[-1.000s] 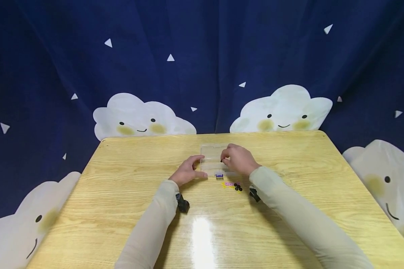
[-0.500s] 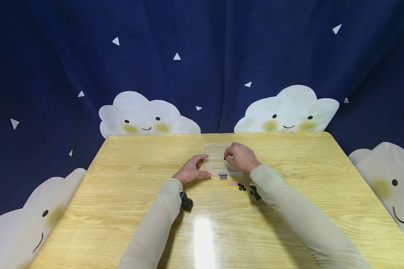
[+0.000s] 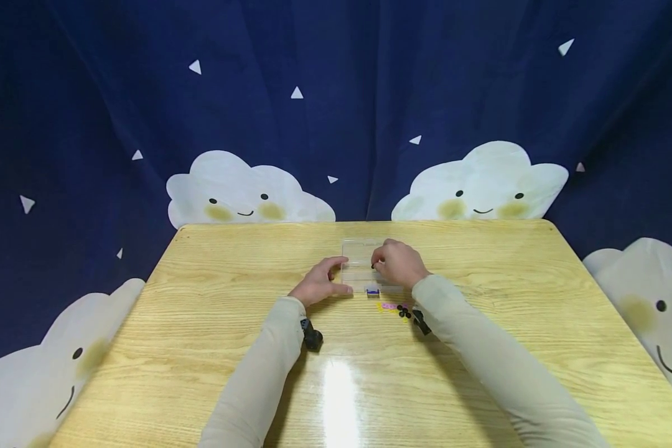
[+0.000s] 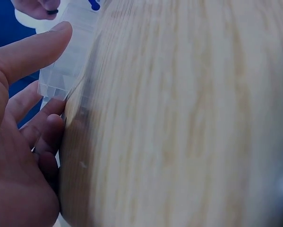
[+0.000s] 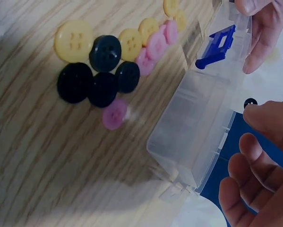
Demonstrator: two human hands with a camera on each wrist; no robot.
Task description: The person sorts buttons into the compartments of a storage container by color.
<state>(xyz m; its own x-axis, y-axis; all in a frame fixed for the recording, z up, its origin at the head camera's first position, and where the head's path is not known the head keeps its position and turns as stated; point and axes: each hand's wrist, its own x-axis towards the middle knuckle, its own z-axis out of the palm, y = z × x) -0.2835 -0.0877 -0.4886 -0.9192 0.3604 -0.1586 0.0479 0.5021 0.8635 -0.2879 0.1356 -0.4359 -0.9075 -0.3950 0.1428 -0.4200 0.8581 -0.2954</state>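
A clear plastic box (image 3: 358, 275) with a blue latch (image 5: 218, 46) on its near side lies on the table. My left hand (image 3: 317, 284) holds its left end, the thumb near the front corner and the fingers toward the back. Over the box, my right hand (image 3: 401, 264) pinches a small black button (image 5: 250, 102) between thumb and fingertips. In front of the box lie black buttons (image 5: 75, 82), yellow buttons (image 5: 74, 41) and pink buttons (image 5: 114, 114), several touching one another. How far the button is above the box floor is hard to tell.
The wooden table (image 3: 235, 274) reaches back to a dark blue curtain (image 3: 347, 112) printed with white clouds. Each wrist carries a small black camera, such as the left wrist camera (image 3: 312, 336).
The head view has turned slightly, so the scene sits farther right. The right hand still pinches the black button and has shifted a little left relative to the box. The left hand stays put.
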